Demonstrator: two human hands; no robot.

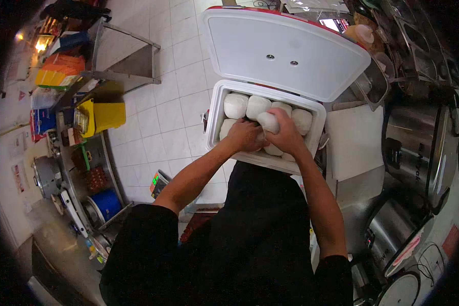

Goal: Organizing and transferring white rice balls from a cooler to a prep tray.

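Note:
An open cooler box [323,119] with white walls stands in front of me. Its white-lined lid [248,46] is tipped back on the far side. Several smooth white balls, which look like dough [236,106], fill the box in rows. My right hand [285,134] has its fingers and thumb around one white ball [268,122], raised above the others. Just left of it, my left hand [248,135] reaches down among the balls. Its fingertips are partly hidden, so I cannot see whether they grip anything.
To the right lies a white flat board or cloth [354,141], beside large stainless steel cookers [413,149]. A metal shelf on the left holds a yellow bin [109,116] and a blue container [106,204]. Nearby is a device with a lit green display [155,181]. White floor tiles [157,114] run between.

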